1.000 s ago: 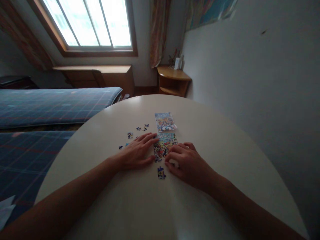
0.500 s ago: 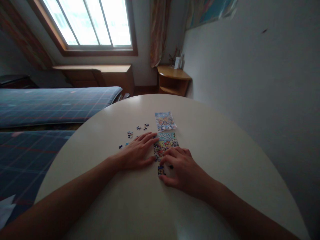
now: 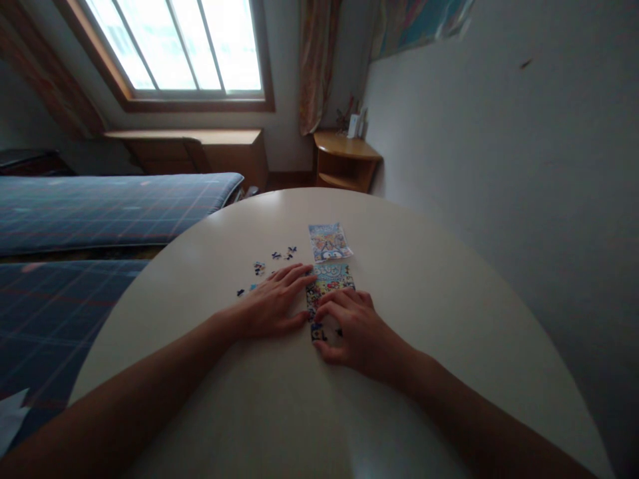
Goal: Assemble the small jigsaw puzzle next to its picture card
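A partly assembled colourful jigsaw puzzle [image 3: 329, 283] lies on the round white table [image 3: 449, 313]. My left hand [image 3: 272, 303] lies flat with fingers stretched out, pressing against the puzzle's left edge. My right hand [image 3: 352, 329] covers the puzzle's lower right part, its fingers curled down on a small cluster of joined pieces [image 3: 316, 332] that sits against the puzzle's bottom edge. A small printed reference picture [image 3: 328, 241] lies just beyond the puzzle.
Several loose puzzle pieces [image 3: 272, 263] are scattered left of the puzzle. A bed with a blue plaid cover [image 3: 100, 209] stands left of the table. A wooden corner shelf [image 3: 347, 159] and a window [image 3: 184, 46] are at the back; a wall runs along the right.
My right hand has slid left and forward, pushing the small piece cluster up to the puzzle's bottom edge. My left hand has stayed in place.
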{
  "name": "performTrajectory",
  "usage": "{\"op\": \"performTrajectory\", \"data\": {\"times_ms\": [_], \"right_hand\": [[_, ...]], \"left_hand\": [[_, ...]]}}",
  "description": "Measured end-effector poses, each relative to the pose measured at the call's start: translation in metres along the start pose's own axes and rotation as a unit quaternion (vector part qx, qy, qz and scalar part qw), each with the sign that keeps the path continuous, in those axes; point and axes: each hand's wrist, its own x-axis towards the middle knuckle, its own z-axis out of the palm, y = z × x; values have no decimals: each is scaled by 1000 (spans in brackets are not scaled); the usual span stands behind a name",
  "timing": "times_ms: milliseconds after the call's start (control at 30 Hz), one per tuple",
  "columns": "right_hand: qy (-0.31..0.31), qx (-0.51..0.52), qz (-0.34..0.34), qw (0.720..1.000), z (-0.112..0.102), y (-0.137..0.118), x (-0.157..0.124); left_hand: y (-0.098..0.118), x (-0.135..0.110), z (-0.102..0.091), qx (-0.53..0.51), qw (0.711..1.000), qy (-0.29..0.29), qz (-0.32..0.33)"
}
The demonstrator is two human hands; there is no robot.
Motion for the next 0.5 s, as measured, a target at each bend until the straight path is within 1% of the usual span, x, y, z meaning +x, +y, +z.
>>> {"op": "performTrajectory", "data": {"times_ms": [200,300,400,500], "right_hand": [[-4,-2,-9,1000,-1,0,1],[7,-21,-26,999,-3,2,0],[6,-75,-72,995,-6,4,0],[2,-131,-128,983,-8,3,0]], "left_hand": [[-1,0,1,-14,1000,11,8],[0,0,0,-20,1000,11,9],[0,0,-1,-24,1000,11,8],[0,0,0,-28,999,15,7]]}}
